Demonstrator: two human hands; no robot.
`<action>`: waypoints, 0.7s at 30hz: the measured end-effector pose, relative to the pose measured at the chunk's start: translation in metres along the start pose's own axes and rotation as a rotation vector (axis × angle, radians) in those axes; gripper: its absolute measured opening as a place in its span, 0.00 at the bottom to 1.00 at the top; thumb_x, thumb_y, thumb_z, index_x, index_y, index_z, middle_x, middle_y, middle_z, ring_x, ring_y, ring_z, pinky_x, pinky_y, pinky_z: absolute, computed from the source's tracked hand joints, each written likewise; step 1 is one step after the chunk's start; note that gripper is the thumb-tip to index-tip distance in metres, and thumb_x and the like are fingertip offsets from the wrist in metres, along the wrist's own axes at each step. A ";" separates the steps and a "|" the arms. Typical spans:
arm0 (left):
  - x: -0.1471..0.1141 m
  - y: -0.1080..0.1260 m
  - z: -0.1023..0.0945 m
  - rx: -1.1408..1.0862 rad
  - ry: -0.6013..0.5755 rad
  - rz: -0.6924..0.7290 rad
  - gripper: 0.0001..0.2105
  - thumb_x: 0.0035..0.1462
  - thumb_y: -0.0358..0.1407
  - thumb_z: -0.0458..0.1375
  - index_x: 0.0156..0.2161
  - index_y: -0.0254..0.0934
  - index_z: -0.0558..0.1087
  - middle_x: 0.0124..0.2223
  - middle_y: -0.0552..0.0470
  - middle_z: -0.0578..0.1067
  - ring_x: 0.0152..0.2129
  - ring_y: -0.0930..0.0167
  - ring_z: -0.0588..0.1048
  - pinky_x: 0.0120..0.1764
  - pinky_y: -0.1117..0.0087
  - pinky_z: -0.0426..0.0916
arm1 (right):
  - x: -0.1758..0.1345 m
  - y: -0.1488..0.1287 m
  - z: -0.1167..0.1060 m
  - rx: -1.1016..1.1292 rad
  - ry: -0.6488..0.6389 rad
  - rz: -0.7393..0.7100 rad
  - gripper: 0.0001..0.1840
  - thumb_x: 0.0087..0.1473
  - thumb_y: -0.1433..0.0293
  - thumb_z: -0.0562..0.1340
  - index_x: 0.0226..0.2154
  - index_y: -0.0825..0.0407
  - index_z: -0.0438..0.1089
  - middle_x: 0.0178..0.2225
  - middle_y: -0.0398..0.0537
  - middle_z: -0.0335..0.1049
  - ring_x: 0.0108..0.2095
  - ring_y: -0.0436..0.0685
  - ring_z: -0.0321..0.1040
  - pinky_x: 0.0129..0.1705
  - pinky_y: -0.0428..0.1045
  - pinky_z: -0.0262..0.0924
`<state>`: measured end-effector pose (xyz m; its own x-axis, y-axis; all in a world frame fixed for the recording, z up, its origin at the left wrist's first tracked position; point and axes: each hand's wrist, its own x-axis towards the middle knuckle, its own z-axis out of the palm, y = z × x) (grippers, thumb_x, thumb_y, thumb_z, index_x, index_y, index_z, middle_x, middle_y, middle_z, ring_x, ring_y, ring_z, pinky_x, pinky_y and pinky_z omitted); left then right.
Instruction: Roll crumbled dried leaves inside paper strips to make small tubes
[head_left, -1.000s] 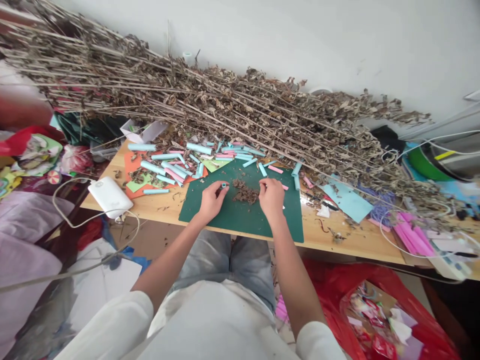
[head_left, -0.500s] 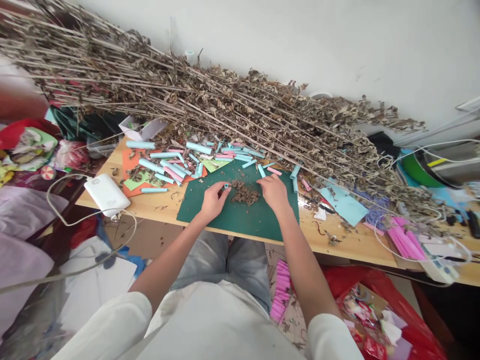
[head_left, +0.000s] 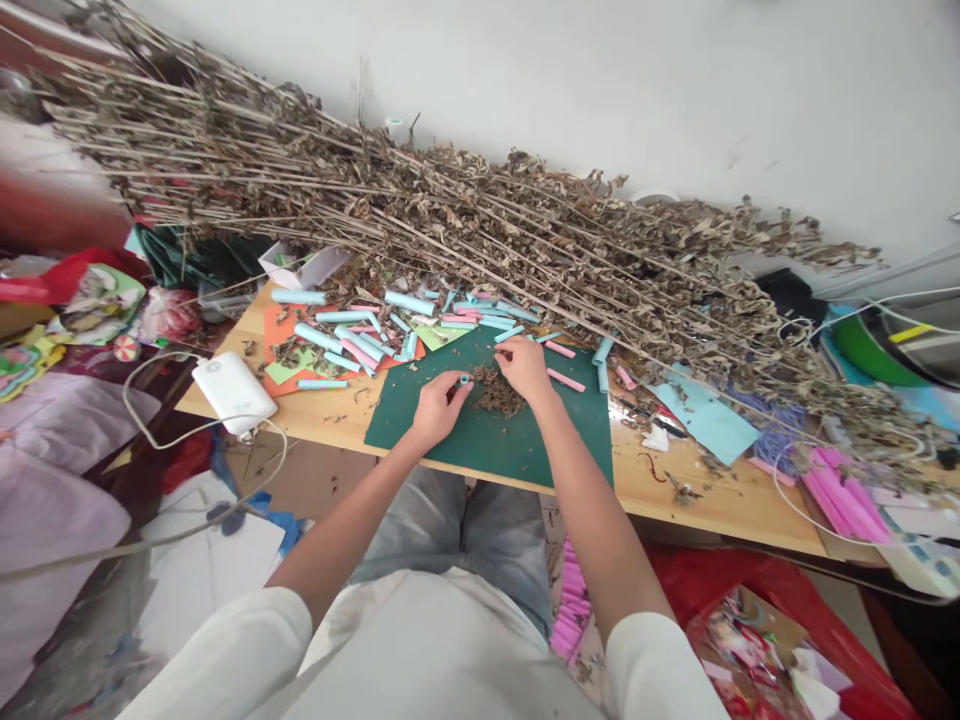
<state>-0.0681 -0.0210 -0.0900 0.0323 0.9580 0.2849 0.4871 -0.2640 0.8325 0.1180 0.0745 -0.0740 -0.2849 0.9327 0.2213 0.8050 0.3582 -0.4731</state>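
My left hand is closed around a small rolled paper tube, light blue, its open end facing up. Just right of it lies a heap of crumbled dried leaves on a dark green mat. Over the upper right edge of that heap is my right hand, thumb and fingers pinched together. Whatever may be between those fingertips is too small to make out. A blue paper tube lies just beyond them, and a pink paper tube is to the right of the hand.
Long bundles of dried stalks cover the table's back. Several blue and pink tubes lie on orange paper at left, beside a white power bank with its cable. Blue paper lies at right; a red bag stands below.
My right hand has moved left, from beside the tubes to the leaf heap, uncovering a pink tube. My left hand keeps its hold on the blue tube. The view has shifted slightly.
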 end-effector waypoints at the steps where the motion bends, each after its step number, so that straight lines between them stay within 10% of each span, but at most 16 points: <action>1: 0.000 0.000 0.000 -0.002 -0.001 0.002 0.10 0.64 0.38 0.54 0.43 0.36 0.75 0.34 0.51 0.76 0.25 0.74 0.69 0.32 0.73 0.64 | 0.001 -0.001 0.002 -0.016 -0.019 -0.002 0.13 0.52 0.77 0.59 0.37 0.57 0.78 0.37 0.54 0.77 0.38 0.57 0.72 0.46 0.52 0.64; 13: 0.000 -0.006 0.003 -0.029 -0.020 0.062 0.09 0.63 0.38 0.55 0.42 0.37 0.74 0.34 0.51 0.74 0.25 0.74 0.69 0.31 0.73 0.64 | -0.052 -0.080 -0.020 0.540 0.147 0.090 0.10 0.54 0.67 0.60 0.36 0.51 0.76 0.36 0.48 0.78 0.34 0.55 0.73 0.40 0.50 0.69; 21: -0.001 -0.008 0.004 -0.006 -0.013 0.088 0.06 0.62 0.34 0.55 0.35 0.36 0.72 0.30 0.53 0.70 0.25 0.73 0.68 0.31 0.73 0.63 | -0.064 -0.083 -0.014 0.268 0.141 -0.030 0.08 0.58 0.67 0.59 0.34 0.50 0.75 0.37 0.49 0.74 0.41 0.57 0.69 0.47 0.52 0.65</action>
<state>-0.0689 -0.0197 -0.0992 0.0859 0.9324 0.3510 0.4769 -0.3478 0.8072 0.0764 -0.0157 -0.0372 -0.2165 0.9128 0.3463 0.6257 0.4020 -0.6685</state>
